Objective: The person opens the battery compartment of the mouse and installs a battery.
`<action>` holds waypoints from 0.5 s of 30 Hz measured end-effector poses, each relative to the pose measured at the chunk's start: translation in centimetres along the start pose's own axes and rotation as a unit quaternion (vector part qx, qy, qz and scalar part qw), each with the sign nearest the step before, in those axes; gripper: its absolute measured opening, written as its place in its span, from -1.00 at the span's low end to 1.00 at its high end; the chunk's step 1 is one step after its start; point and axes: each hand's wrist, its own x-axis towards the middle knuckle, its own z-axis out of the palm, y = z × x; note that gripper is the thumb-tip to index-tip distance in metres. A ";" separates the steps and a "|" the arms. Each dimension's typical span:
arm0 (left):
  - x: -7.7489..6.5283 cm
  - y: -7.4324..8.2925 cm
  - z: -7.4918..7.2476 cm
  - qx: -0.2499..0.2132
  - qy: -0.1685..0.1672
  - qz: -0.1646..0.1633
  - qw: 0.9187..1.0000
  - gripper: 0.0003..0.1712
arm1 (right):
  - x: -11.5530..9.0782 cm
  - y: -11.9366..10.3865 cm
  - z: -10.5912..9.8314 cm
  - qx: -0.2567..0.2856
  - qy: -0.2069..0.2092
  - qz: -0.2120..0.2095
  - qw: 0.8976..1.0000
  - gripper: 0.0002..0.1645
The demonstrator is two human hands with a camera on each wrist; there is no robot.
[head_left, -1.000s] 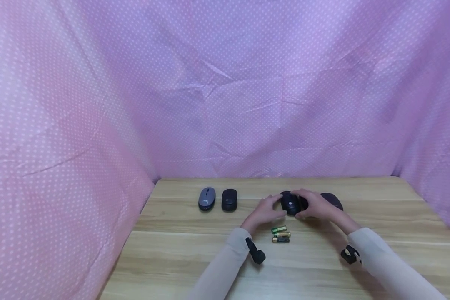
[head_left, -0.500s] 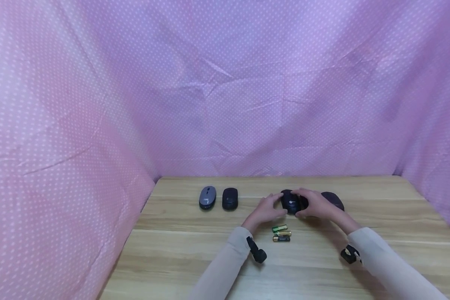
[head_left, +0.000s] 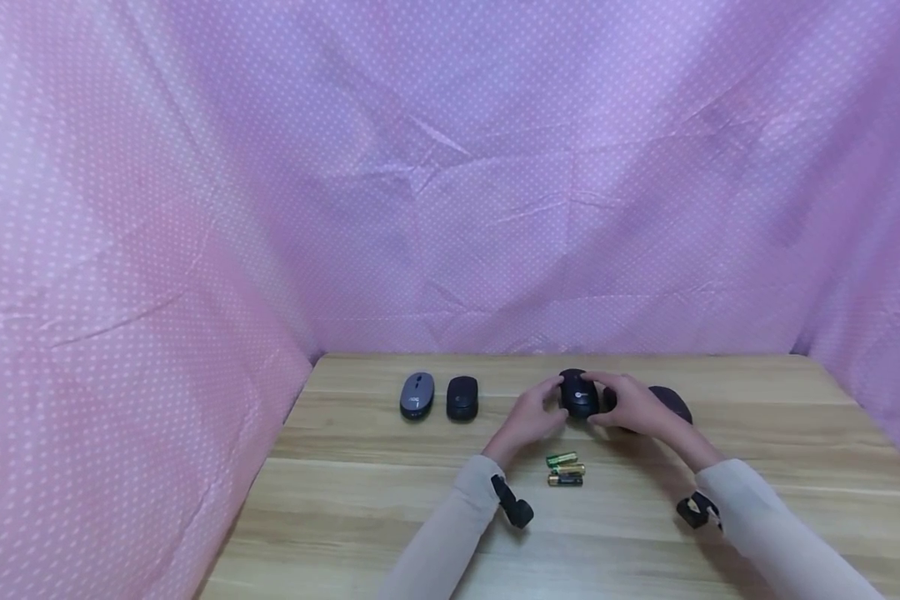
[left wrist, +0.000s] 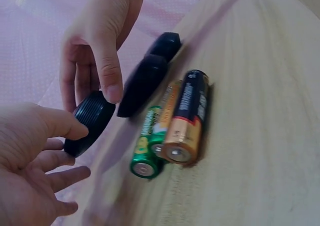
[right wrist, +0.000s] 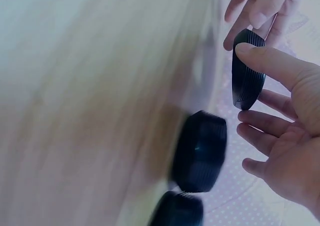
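A black computer mouse (head_left: 578, 394) is held between both hands, raised a little off the table. My left hand (head_left: 531, 417) grips its left side; in the left wrist view the thumb lies on the ribbed edge of the mouse (left wrist: 95, 117). From the other side my right hand (head_left: 630, 406) pinches it, with the thumb across it in the right wrist view, the lower fingers loosely spread. Nearer the body lie three batteries: a green one (head_left: 562, 458), a green-and-gold one (head_left: 568, 470) and a black-and-copper one (head_left: 566, 481).
A grey mouse (head_left: 417, 396) and a black mouse (head_left: 462, 398) stand at the left on the wooden table (head_left: 345, 500). Two more dark mice, one a faceted mouse (right wrist: 200, 153), lie by the right hand, partly hidden in the head view. Pink dotted cloth (head_left: 450, 208) surrounds the table.
Both hands have raised the black mouse slightly and moved it a little away from the body. The batteries and the other mice have stayed in place.
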 end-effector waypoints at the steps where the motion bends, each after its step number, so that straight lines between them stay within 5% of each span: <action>1: 0.0 0.1 -0.1 -0.005 0.008 0.007 1.000 -0.28 | 0.1 -0.2 -0.2 0.004 0.006 0.000 1.000 -0.12; 6: 0.3 0.7 -0.9 -0.041 0.044 0.033 0.998 -0.25 | 0.5 -1.2 -0.7 0.024 0.033 -0.021 0.999 -0.12; 15: -0.4 2.2 -2.7 -0.079 0.082 0.027 0.993 -0.23 | 1.1 -3.1 -1.4 0.055 0.064 -0.047 0.995 -0.17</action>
